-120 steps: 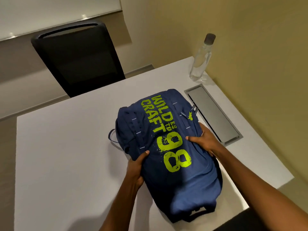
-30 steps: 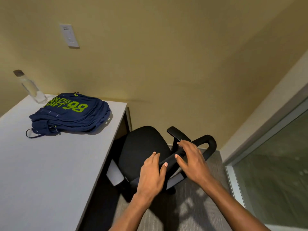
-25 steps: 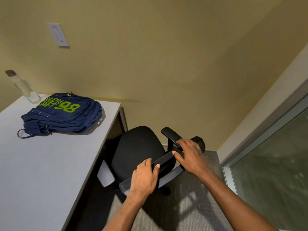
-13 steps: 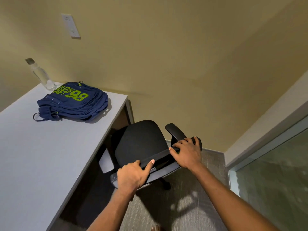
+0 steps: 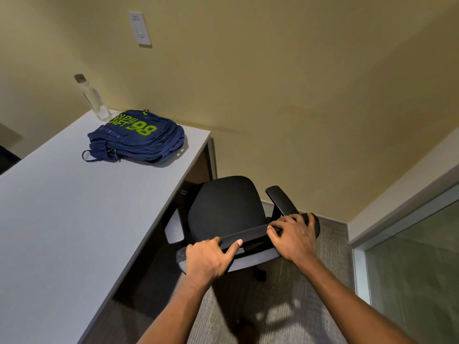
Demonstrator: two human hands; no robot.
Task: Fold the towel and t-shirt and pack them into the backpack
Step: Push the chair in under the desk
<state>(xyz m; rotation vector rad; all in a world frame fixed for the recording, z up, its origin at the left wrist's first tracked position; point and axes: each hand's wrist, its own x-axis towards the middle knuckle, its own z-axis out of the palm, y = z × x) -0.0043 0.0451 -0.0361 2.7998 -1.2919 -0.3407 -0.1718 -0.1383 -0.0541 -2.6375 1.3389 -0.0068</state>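
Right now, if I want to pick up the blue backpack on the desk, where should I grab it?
Probably the small carry loop at the backpack end facing along the desk, away from the wall. The bag lies flat on its back, so the loop sticks out free on the desktop. Come from that open side; the bottle stands close behind the other end.

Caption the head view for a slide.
Both hands, left and right, grasp the chair back; backpack lies on the desk.
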